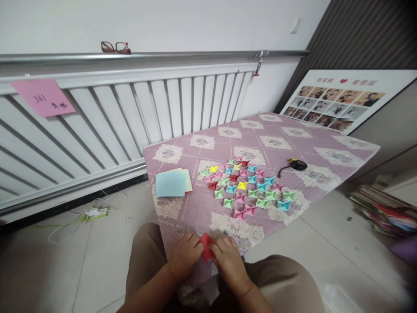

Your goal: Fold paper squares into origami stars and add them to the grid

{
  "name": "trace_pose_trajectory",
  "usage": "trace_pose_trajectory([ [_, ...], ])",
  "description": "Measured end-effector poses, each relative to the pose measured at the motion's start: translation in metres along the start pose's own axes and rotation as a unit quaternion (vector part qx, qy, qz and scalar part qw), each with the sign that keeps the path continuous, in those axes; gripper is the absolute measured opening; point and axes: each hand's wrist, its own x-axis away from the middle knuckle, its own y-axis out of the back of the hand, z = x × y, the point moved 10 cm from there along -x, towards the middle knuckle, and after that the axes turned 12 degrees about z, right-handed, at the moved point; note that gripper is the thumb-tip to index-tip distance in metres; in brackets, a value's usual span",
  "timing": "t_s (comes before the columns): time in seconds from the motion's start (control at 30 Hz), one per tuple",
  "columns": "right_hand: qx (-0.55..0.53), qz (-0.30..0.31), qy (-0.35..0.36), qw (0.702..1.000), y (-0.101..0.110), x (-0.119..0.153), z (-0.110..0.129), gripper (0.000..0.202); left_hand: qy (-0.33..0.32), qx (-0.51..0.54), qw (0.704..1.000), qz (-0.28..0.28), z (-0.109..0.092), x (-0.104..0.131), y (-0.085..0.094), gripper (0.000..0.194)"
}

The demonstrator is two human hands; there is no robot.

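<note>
A small piece of red paper (206, 246) lies at the near edge of the cloth-covered table, between my two hands. My left hand (185, 254) pinches its left side, fingers curled. On the opposite side, my right hand (230, 259) has its fingertips closed on the paper's right edge. How far the red paper is folded I cannot make out. Beyond my hands, several small folded paper pieces (242, 185) in pink, green, blue, yellow and red stand in loose rows. To their left is a stack of coloured paper sheets (171, 183), a light blue one on top.
A black tape measure (298, 164) lies on the patterned tablecloth (195, 217) at the right. Behind the table runs a white radiator (192, 102), with glasses (115, 47) on the pipe above. A photo board (352, 100) leans at the far right; a power strip (95, 213) lies on the floor.
</note>
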Motion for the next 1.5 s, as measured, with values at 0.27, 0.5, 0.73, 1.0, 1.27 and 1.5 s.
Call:
trace_pose_trajectory([
  [0.27, -0.056, -0.001, -0.012, 0.998, -0.006, 0.004, -0.012, 0.015, 0.056, 0.077, 0.995, 0.020, 0.011, 0.008, -0.006, 0.015],
  [0.5, -0.081, -0.021, -0.057, 0.995, -0.007, 0.009, -0.025, 0.005, 0.141, 0.168, 0.975, -0.036, 0.031, 0.015, 0.012, 0.015],
  [0.73, -0.097, -0.027, -0.095, 0.990, -0.002, 0.014, -0.033, 0.014, 0.169, 0.185, 0.968, -0.006, 0.036, 0.012, 0.011, 0.014],
  [1.0, -0.085, -0.021, -0.145, 0.986, 0.003, 0.013, -0.034, 0.021, 0.197, 0.163, 0.964, 0.074, 0.038, 0.002, 0.010, 0.018],
  [1.27, -0.062, -0.061, -0.171, 0.982, 0.003, 0.014, -0.036, 0.020, 0.199, 0.148, 0.962, 0.111, 0.038, -0.005, 0.010, 0.020],
  [1.5, -0.068, -0.078, -0.177, 0.979, 0.003, 0.011, -0.040, 0.019, 0.201, 0.135, 0.962, 0.128, 0.037, -0.008, 0.015, 0.021],
])
